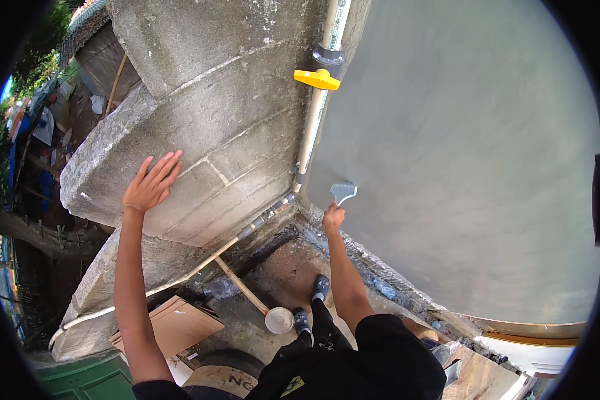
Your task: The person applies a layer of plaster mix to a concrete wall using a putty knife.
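Note:
My right hand [334, 217] is closed round the handle of a scraper [344, 191] with a broad, flat grey blade. The blade lies against the smooth grey plastered wall [460, 160], near its left lower corner; whether it presses on the surface I cannot tell. My left hand [153, 183] is open, fingers stretched upward, in front of the rough concrete block wall [227, 140]. Its palm seems to rest on the blocks. Between the two walls runs a white pipe [311, 133] with a yellow valve handle [317, 79].
The pipe bends at the corner and follows the wall's foot down left. Below are a round white disc-shaped thing [279, 321] by a pole [242, 285], flat cardboard [171, 327] and a green panel [87, 381]. Rubble lines the plastered wall's base. Branches and debris show beyond the blocks.

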